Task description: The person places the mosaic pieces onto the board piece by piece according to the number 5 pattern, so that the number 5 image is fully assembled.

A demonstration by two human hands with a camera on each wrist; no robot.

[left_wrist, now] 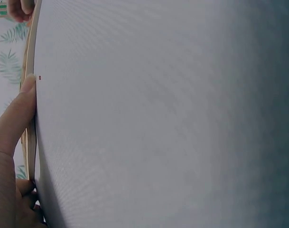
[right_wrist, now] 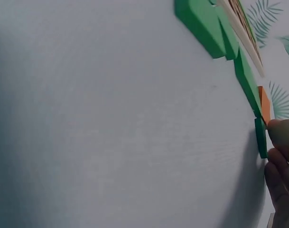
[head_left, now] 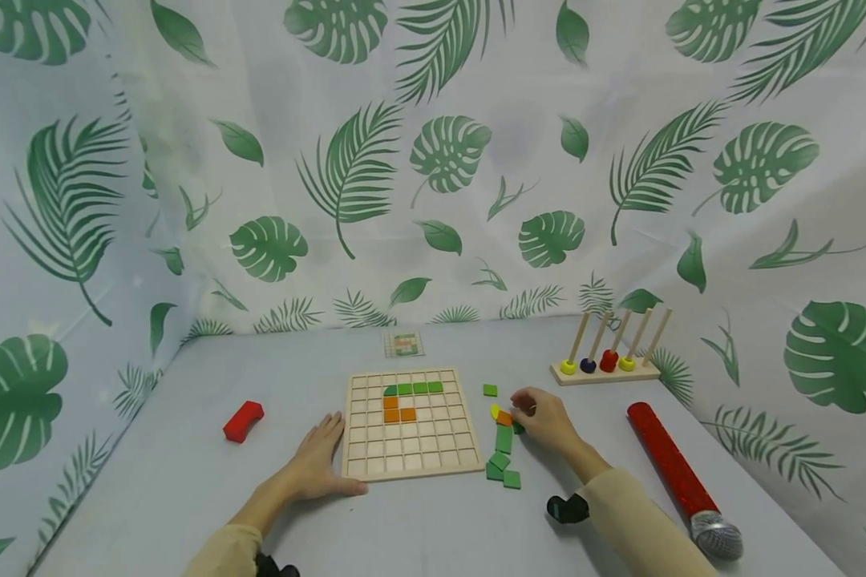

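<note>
A wooden grid board (head_left: 440,457) lies on the table, carrying a row of green tiles (head_left: 418,388) and a few orange tiles (head_left: 392,409). My left hand (head_left: 319,463) rests against its left side, fingers along that edge and thumb at the front edge. To the right of the board, my right hand (head_left: 548,421) is low over loose pieces, its fingers bent. Its thumb is at an orange tile (right_wrist: 264,102) and a dark green piece (right_wrist: 261,137); whether it pinches one is unclear. A yellow piece (head_left: 495,412) and several green pieces (head_left: 503,439) lie beside it.
A small pattern card (head_left: 404,344) lies behind the board. At the back right stands a peg stand with coloured beads (head_left: 609,362). A red microphone (head_left: 671,465) lies right of my arm, a red arched block (head_left: 244,421) at far left. Leaf-printed cloth surrounds the table.
</note>
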